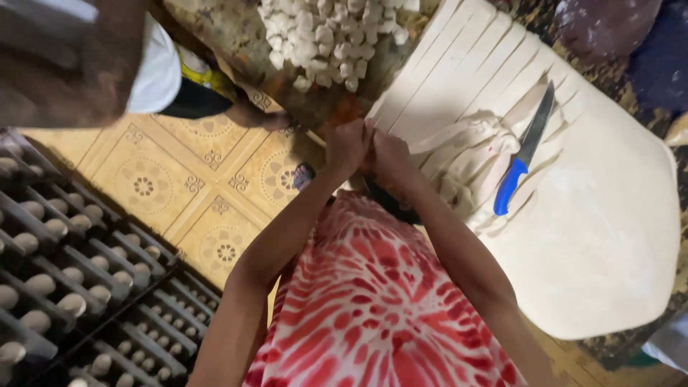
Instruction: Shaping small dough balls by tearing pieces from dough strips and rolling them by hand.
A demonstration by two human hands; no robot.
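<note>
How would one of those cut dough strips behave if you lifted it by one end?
Probably floppy: the loose dough strips beside the blue-handled knife lie bent and crumpled. It would likely stretch or tear, since the strips are long and thin. Probably not very sticky, as the dough sheet looks matte and dry.

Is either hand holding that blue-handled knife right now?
No. The blue-handled knife lies alone on the cut sheet of pale dough, while the left hand and right hand meet at the dough's edge.
</note>
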